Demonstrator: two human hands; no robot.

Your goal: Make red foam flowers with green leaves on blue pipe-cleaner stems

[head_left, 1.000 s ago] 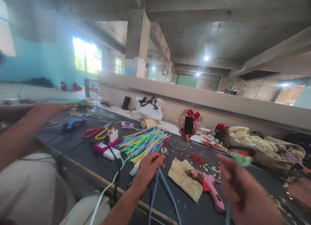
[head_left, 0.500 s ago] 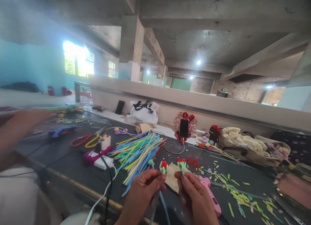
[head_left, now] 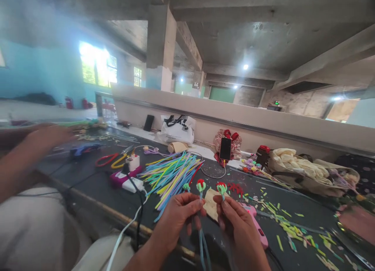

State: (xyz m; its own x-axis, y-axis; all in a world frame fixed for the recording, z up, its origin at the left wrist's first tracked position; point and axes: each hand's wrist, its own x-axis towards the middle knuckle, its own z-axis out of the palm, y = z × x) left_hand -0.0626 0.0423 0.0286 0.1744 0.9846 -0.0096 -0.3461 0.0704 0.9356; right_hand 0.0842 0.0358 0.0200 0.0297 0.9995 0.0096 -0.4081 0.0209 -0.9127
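Observation:
My left hand (head_left: 183, 214) is closed, pinching the blue stem of a pipe-cleaner flower (head_left: 200, 186) with a red and pale green head. A smaller green pipe-cleaner piece (head_left: 186, 187) shows just beyond its fingers; whether it is held too, I cannot tell. Blue stems (head_left: 202, 243) hang below that hand. Close by on the right, my right hand (head_left: 234, 216) is closed on the stem of a second red and green flower (head_left: 222, 189). Both heads point upward, a short gap apart. A pink glue gun (head_left: 258, 228) lies partly hidden behind my right hand.
Beyond my hands lie a beige cloth piece (head_left: 211, 204), a pile of colourful pipe cleaners (head_left: 172, 175) and red bits (head_left: 235, 189). Green clippings (head_left: 293, 226) scatter rightward. A power strip (head_left: 129, 181) and scissors (head_left: 113, 161) lie left. Another person's arm (head_left: 38, 146) reaches in at far left.
The left-hand flower head now stands higher above my fingers, with more stem showing. The view has shifted slightly. The other person's hand at left has moved a little.

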